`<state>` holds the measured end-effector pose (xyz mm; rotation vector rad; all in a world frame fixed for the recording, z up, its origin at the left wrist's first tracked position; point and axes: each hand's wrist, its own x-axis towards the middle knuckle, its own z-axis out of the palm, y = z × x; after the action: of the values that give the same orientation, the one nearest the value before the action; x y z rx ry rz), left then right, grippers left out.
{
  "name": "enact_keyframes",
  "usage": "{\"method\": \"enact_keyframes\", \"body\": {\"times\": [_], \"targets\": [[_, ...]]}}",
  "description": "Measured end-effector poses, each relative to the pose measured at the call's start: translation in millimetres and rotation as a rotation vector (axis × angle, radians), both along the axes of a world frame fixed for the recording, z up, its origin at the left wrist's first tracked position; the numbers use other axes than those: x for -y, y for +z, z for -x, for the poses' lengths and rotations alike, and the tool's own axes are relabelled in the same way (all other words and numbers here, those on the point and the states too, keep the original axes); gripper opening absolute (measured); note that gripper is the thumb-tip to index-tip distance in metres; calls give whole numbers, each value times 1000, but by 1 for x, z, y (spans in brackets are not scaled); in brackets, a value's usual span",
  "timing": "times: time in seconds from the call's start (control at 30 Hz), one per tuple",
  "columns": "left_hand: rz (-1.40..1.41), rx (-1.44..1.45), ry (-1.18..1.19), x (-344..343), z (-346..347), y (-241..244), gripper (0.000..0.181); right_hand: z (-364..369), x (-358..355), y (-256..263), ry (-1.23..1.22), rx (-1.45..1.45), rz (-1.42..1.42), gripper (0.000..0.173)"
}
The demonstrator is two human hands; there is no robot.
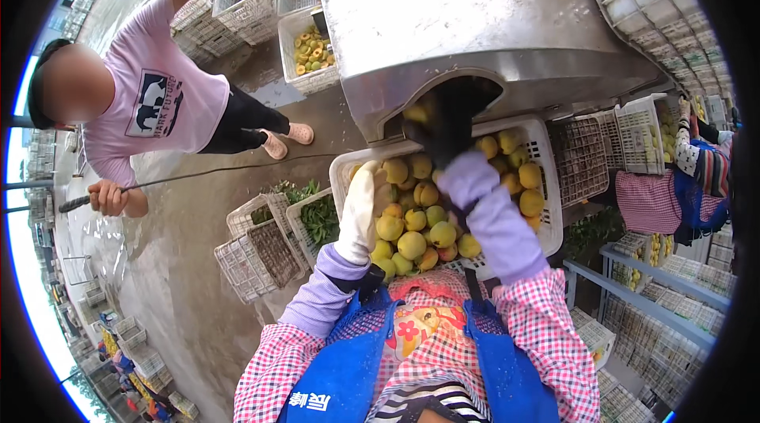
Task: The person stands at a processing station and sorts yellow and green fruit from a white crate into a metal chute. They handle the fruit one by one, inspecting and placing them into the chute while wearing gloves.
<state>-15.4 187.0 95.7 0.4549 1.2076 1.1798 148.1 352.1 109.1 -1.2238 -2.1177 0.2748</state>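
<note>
A white plastic crate of yellow-green peaches stands right before me, under the front of a stainless steel machine. My left hand, in a whitish glove, lies over the crate's left side against the peaches; its fingertips are partly hidden among them. With a black glove on, my right hand reaches across the crate to the dark opening in the machine's front. A yellow peach shows at its fingers, seemingly gripped. The inside of the opening is too dark to make out.
At left a person stands holding a dark rod or hose. A crate of halved fruit sits beside the machine. Crates with leaves are on the wet floor at left. Another worker is at right, near a blue metal rail.
</note>
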Motion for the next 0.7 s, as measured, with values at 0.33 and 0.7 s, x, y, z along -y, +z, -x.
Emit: {"method": "enact_keyframes", "body": {"times": [0.33, 0.7], "targets": [[-12, -1194, -1313, 16, -28, -48, 93, -57, 53, -17, 190, 28, 231, 48], [-303, -1294, -1723, 22, -42, -64, 89, -129, 148, -126, 434, 369, 1070, 75]]}}
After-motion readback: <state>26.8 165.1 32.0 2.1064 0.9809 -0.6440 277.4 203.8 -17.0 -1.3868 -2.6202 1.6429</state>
